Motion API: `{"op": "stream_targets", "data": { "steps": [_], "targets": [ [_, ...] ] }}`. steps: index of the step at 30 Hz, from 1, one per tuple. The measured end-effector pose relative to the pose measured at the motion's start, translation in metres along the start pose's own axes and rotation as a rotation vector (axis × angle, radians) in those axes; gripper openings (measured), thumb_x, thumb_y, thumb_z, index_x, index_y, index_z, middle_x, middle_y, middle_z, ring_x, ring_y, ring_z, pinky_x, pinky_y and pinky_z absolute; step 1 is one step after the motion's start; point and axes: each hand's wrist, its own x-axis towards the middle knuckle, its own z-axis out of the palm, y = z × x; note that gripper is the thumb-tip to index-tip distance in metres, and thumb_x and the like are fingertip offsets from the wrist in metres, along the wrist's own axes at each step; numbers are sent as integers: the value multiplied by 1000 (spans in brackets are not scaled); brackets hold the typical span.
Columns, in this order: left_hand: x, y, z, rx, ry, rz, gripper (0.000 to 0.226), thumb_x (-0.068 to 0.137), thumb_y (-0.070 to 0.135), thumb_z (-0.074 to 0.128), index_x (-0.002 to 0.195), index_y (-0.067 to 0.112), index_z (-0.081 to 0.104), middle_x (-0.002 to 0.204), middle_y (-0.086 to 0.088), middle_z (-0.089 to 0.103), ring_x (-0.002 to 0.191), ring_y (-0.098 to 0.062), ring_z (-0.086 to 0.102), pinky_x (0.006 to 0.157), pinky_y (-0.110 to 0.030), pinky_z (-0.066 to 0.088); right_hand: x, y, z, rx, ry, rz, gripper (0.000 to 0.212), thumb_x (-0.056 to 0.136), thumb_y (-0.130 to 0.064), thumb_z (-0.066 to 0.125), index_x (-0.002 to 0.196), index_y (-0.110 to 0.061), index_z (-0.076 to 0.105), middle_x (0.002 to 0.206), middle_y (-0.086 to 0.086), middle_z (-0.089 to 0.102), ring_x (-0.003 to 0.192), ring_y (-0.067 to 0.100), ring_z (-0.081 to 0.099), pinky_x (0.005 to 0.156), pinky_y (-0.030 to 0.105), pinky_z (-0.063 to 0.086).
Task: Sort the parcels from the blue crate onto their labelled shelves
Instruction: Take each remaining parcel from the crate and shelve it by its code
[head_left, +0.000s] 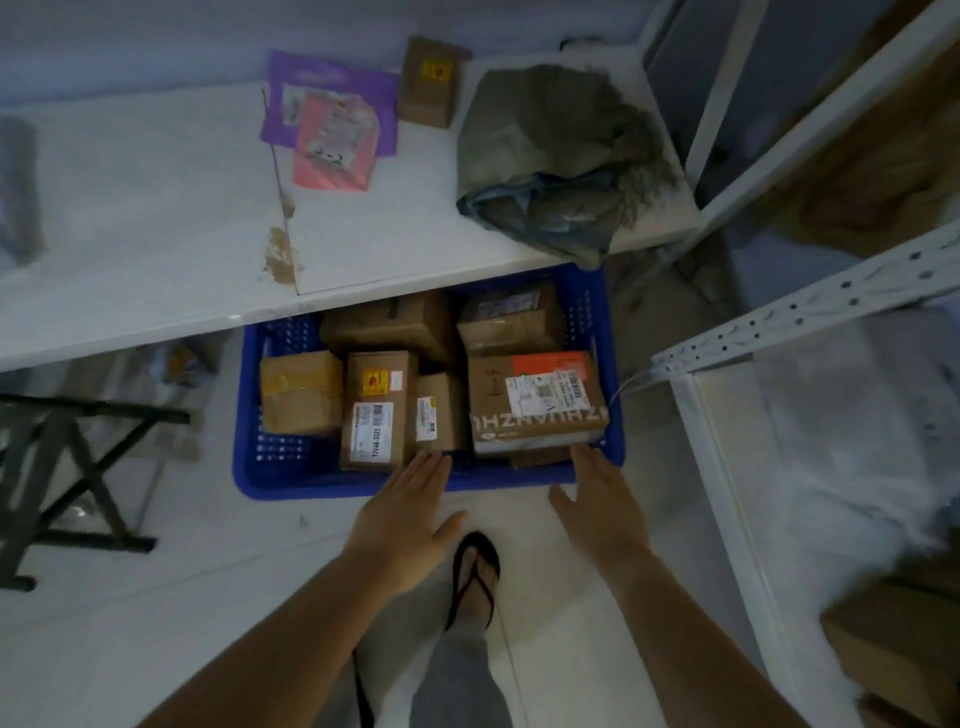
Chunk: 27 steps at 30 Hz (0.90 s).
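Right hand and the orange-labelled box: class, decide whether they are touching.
Cannot tell. The head view puts the right hand at the near edge of the orange-labelled box, but hides any gap in height.

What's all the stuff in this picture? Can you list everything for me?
White shelf: one, white, across the top.
Blue crate: one, blue, on the floor, partly under the shelf.
Parcels: at least six, brown, inside the crate.
Mailer bags: two, purple and pink, on the shelf.
Small box: one, brown, at the shelf's back.
Soft bundle: one, grey-green, shelf's right end.
Metal rack: one, white, on the right.
Folding frame: one, black, floor on the left.
Flip-flop: one, black, on the person's foot.
Left hand: one, bare, fingers straight, over the crate's near rim.
Right hand: one, bare, fingers straight, near the biggest parcel.
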Motion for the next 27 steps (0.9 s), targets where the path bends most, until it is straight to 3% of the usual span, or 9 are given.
{"op": "stream_targets", "data": {
  "steps": [5,10,15,17,20,21,24,27],
  "targets": [
    [104,2,48,-216,-27,-92,76,92,55,37,150,26,-3,159,8,-2,146,-9,3,114,-32,20,90,52,21,73,47,44,64,94,-27,51,150,-19,21,150,2,35,134,22,38,105,39,43],
    [175,11,74,-539,71,-133,73,93,47,44,150,27,4,156,2,23,139,-19,32,110,-43,35,145,68,42,324,115,150,46,94,-26,51,139,-20,38,136,2,48,122,23,51,99,47,47],
    [211,15,84,-880,69,-390,83,90,43,52,150,16,2,146,-6,42,127,-28,46,106,-45,38,177,70,61,497,197,297,48,94,-23,52,137,-12,34,136,7,36,114,27,53,98,43,48],
    [218,14,87,-974,70,-460,72,90,30,58,147,10,20,139,-7,48,123,-28,48,106,-42,38,185,72,63,524,214,328,50,90,-24,59,133,-9,37,131,9,36,106,25,54,92,36,49],
    [220,10,80,-1137,152,-594,32,89,14,60,117,8,45,108,-8,59,94,-23,58,85,-36,47,190,76,64,650,193,355,46,85,-21,66,121,-5,43,119,9,46,93,22,56,74,29,46],
    [219,9,76,-1196,163,-652,34,89,14,60,118,6,45,105,-10,60,91,-25,60,84,-38,50,190,77,63,745,174,364,43,84,-17,67,118,-5,42,113,7,52,91,22,58,70,25,46],
    [212,10,66,-1249,114,-752,41,89,9,59,124,1,38,118,-17,56,109,-34,58,91,-45,51,188,79,56,1059,123,413,42,82,-11,67,114,-13,39,96,-1,57,83,12,60,61,22,44],
    [197,18,59,-1322,65,-784,29,91,-4,52,116,0,37,107,-16,54,98,-30,59,78,-37,50,182,72,48,1291,102,498,46,81,-16,68,117,-25,40,101,-3,59,85,13,58,62,29,43]
  ]
}}
